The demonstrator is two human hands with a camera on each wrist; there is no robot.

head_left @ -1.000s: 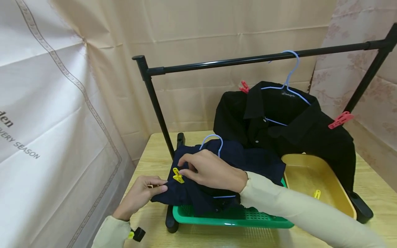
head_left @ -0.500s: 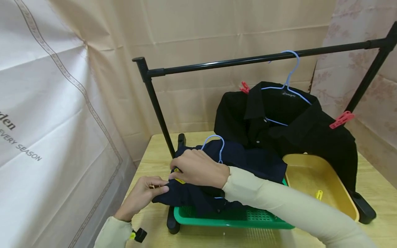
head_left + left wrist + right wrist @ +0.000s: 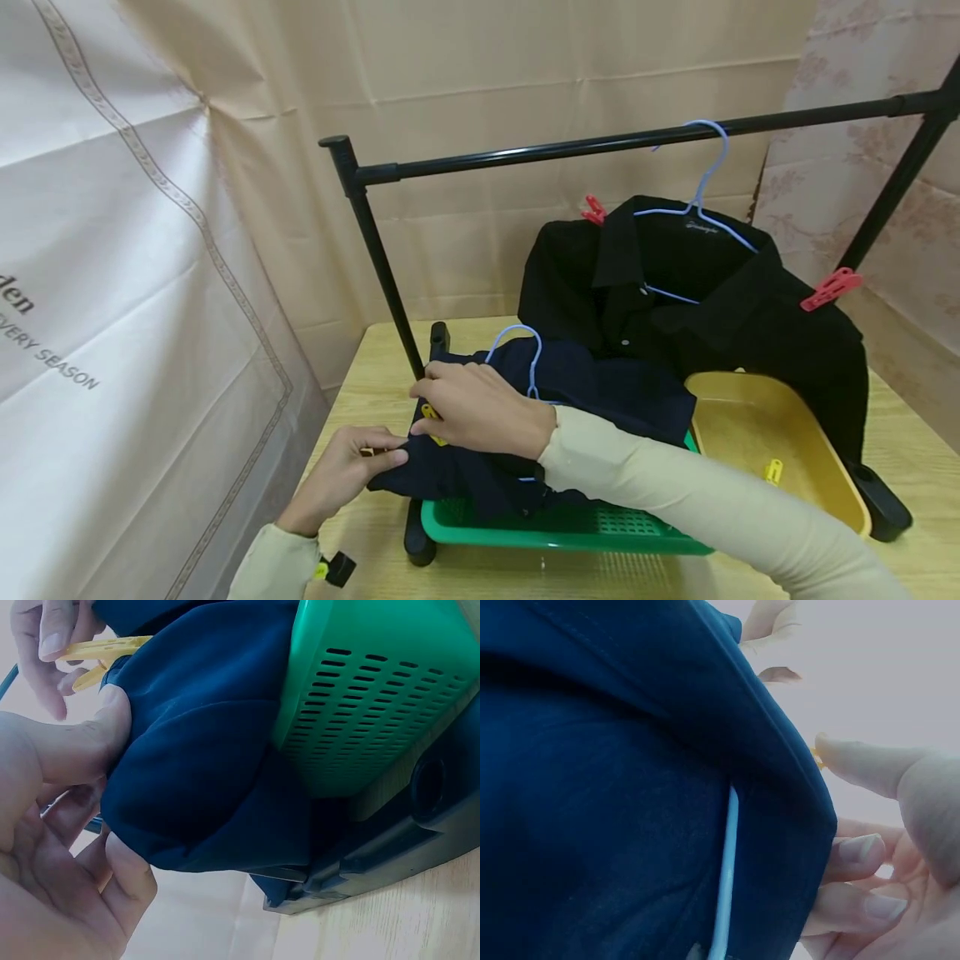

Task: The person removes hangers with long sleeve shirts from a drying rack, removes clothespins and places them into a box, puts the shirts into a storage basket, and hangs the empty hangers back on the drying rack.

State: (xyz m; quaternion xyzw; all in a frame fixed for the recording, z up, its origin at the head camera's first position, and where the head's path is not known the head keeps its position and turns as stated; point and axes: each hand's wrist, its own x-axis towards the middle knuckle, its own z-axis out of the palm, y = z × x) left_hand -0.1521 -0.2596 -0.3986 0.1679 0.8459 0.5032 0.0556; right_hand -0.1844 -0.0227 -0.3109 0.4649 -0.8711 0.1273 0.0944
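Note:
A navy shirt (image 3: 600, 383) with a blue hanger (image 3: 517, 333) in it lies over a green basket (image 3: 555, 537). My left hand (image 3: 341, 475) pinches the shirt's near left edge between thumb and fingers. A yellow clothespin (image 3: 105, 651) bites the shirt's edge just beyond that hold. My right hand (image 3: 480, 408) reaches over the shirt and has its thumb and fingers on the clothespin's handles, as the left wrist view shows. In the right wrist view the thumb hides most of the clothespin, and the hanger's blue arm (image 3: 726, 870) shows inside the shirt.
A black shirt (image 3: 720, 308) with red clothespins (image 3: 831, 289) hangs by a blue hanger from the black rack (image 3: 555, 152). Beneath its front, a yellow tray (image 3: 742, 425) holds another yellow clothespin (image 3: 773, 472). The rack's foot (image 3: 418, 533) stands left of the basket.
My right hand has moved left and down onto the yellow clothespin, from which its fingertips stood slightly apart a second ago. The left hand has kept its pinch on the shirt.

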